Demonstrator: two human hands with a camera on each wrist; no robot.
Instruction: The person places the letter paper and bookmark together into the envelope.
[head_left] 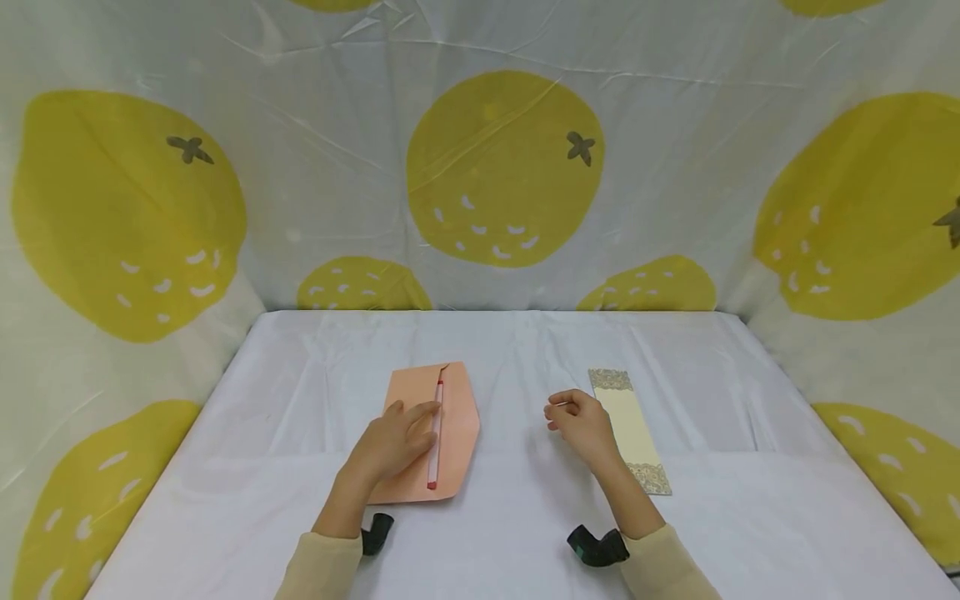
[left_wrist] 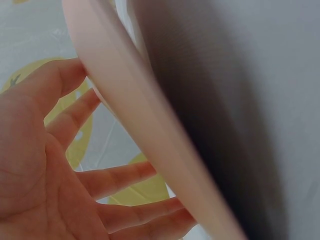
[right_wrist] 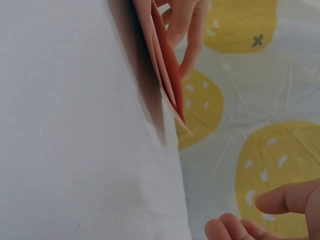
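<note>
Peach paper makes the envelope (head_left: 459,433) on the tabletop (head_left: 517,542), under the spread-out fingers of the left hand (head_left: 386,447). Right of the envelope, the right hand (head_left: 587,425) curls its fingers loosely around nothing. Probably light and bendy, it's best pinched gently by its edges.

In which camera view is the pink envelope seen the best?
The head view, because it shows nearly the whole outline of the pink envelope from above, although the left hand covers part. The left wrist view shows only a blurred, close-up section of it; the right wrist view shows part of it edge-on.
</note>
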